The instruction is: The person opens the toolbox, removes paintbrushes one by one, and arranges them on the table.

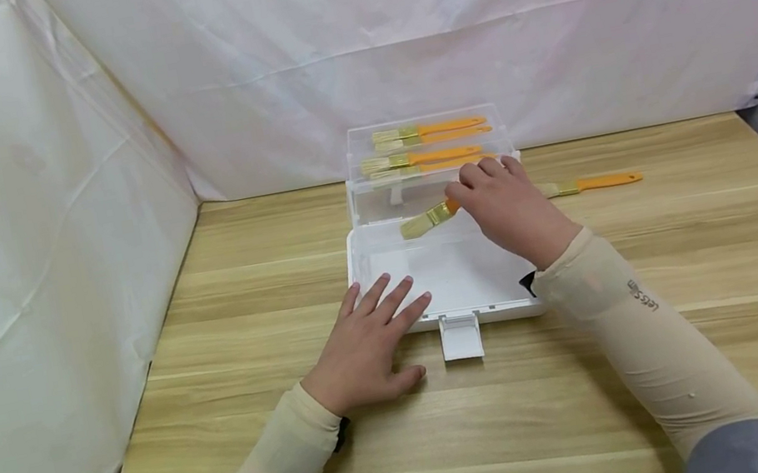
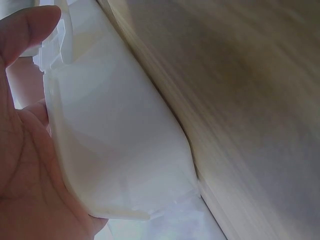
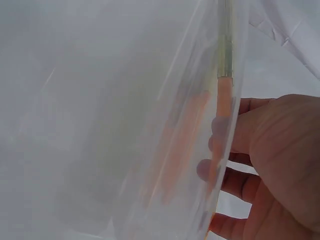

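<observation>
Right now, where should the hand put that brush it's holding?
Probably lower it into the box beside the other brushes. The right hand holds the brush just above the open box, while the left hand steadies the lid.

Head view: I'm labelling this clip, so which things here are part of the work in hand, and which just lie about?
In use:
- brush pinched by the right hand
- clear box, its lid steadied by the left hand
- brushes in the box
- loose brush on the table, probably next

Lying about:
- wooden table
- white cloth backdrop
</observation>
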Available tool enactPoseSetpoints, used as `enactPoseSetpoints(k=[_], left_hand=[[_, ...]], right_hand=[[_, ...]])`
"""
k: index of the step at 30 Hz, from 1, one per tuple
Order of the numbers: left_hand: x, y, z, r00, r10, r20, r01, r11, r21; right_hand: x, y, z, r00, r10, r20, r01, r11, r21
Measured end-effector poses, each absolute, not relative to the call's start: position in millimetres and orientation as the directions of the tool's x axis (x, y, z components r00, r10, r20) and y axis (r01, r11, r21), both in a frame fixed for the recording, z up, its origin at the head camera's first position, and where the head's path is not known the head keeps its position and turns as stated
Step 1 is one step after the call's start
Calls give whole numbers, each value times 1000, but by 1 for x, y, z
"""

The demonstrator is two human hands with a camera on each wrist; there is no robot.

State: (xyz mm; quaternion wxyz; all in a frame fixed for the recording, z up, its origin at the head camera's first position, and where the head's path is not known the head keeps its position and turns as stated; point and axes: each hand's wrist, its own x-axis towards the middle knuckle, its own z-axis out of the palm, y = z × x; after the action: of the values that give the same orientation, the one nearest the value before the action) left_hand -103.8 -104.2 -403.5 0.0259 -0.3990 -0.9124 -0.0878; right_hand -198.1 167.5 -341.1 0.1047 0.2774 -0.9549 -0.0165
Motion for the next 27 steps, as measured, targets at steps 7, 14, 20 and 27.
enactPoseSetpoints(k=[7, 14, 20, 27], left_hand=[[-104, -104, -403, -677, 725, 127, 736, 663, 140], [-104, -104, -404, -673, 726, 137, 739, 658, 145], [-104, -104, -404, -672, 727, 141, 741, 656, 146], [-103, -105, -404, -674, 727, 135, 739, 659, 138]], right_hand=[[-197, 176, -335, -819, -524, 235, -525, 849, 65], [-193, 190, -325, -823, -494, 279, -509, 860, 22], [-184, 205, -312, -866, -427, 261, -446, 895, -13], [-175, 225, -309, -888, -361, 287, -395, 916, -73]])
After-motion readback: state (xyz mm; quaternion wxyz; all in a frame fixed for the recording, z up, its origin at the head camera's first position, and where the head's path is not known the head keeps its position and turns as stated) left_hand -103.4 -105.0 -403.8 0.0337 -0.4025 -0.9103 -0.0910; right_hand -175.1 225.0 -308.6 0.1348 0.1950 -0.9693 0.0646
